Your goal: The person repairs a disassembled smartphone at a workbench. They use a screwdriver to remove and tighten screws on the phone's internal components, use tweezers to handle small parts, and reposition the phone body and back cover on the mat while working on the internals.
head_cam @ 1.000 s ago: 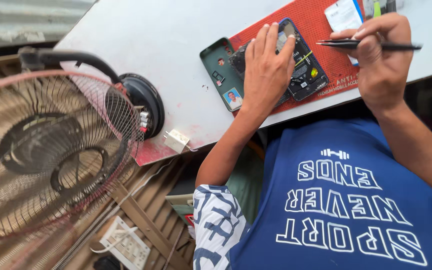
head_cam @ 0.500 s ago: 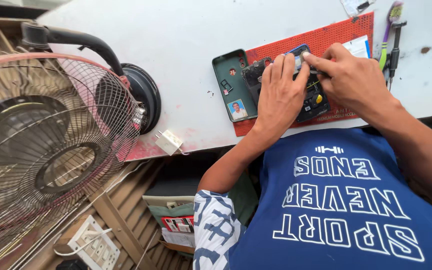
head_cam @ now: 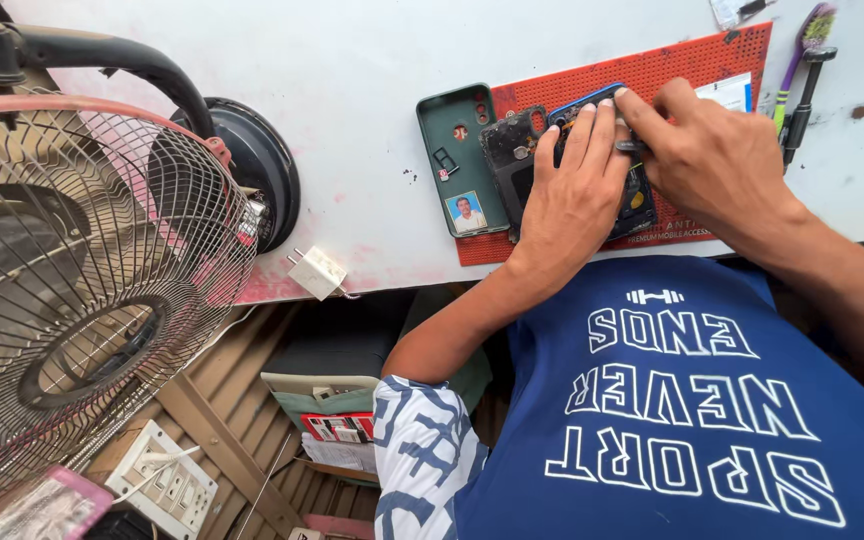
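While my left hand [head_cam: 574, 205] is lying flat with fingers spread over the opened phone [head_cam: 552, 165], pressing it onto the red mat [head_cam: 652, 75], my right hand [head_cam: 717, 165] is pinching a small dark tool at the phone's upper edge; the phone is sitting on the mat's left half; its green back cover [head_cam: 455, 160] is already lying off, just left of the mat, so I judge the inside work is under way and closing up is left; the brushes [head_cam: 802, 70] are resting right of the mat on the worktop [head_cam: 352, 60].
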